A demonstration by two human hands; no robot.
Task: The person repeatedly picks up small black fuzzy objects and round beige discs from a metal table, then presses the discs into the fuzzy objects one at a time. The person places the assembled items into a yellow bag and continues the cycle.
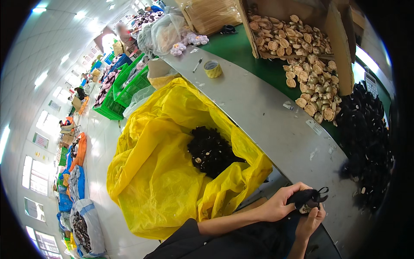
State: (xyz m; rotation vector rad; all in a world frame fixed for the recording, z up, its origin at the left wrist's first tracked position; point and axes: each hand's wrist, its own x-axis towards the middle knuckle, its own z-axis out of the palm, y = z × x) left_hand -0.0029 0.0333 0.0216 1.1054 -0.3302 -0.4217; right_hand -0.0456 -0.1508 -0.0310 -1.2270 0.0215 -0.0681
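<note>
Close to my body at the table's near edge, my left hand [282,203] grips a small black plush piece [303,197] with a thin loop on top. My right hand [311,222] pinches its lower side, where something pale and shiny shows between the fingers; I cannot make out what that is. A big heap of similar black fuzzy pieces [366,146] lies on the table to the right of my hands. Left of the table, an open yellow plastic bag [159,177] holds more black fuzzy pieces [211,151] with small pale bits among them.
A tipped cardboard box [343,47] spills round tan and gold cup-shaped pieces [317,86] onto the grey table [258,103]. Yellow tape [212,69], a pen [197,64] and lilac plush flowers [185,45] lie further off. Green crates [133,82] and a white sack [88,228] stand on the floor.
</note>
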